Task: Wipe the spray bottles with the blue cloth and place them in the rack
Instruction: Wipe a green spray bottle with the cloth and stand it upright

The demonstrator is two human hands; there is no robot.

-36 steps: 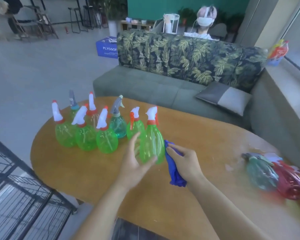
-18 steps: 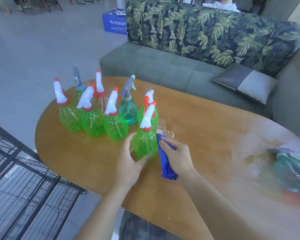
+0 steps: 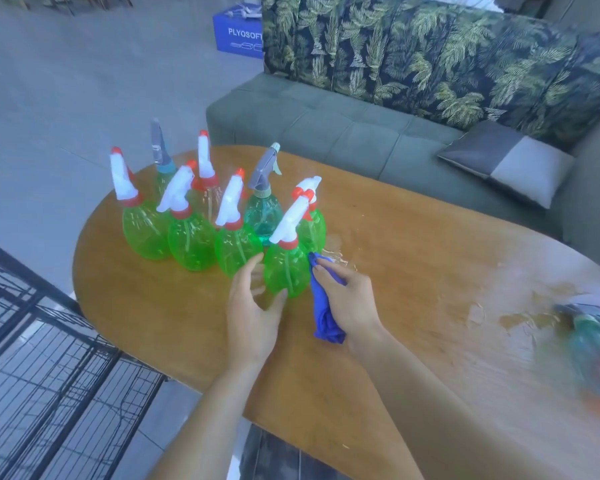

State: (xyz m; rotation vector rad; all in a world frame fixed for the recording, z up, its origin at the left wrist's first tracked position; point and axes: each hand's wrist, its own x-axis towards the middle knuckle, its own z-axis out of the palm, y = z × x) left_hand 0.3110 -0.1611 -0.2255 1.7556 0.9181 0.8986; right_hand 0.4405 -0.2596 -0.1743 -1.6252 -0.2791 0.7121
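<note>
Centre of the frame: the green spray bottle (image 3: 286,271) stands upright on the wooden worktop (image 3: 413,271), just in front of the cluster of other spray bottles (image 3: 191,233) in the upper left-centre. The left hand (image 3: 253,310) has its grip loosely curled round the bottle's lower left side, thumb and fingertips touching the plastic. The right hand (image 3: 347,299) has its grip clamped on the bunched blue cloth (image 3: 323,313), pressing the top of it against the bottle's right side. The black wire rack (image 3: 49,375) sits lower left, off the worktop edge. Blurry bottles (image 3: 596,355) lie at the far right, with wet patches nearby.
</note>
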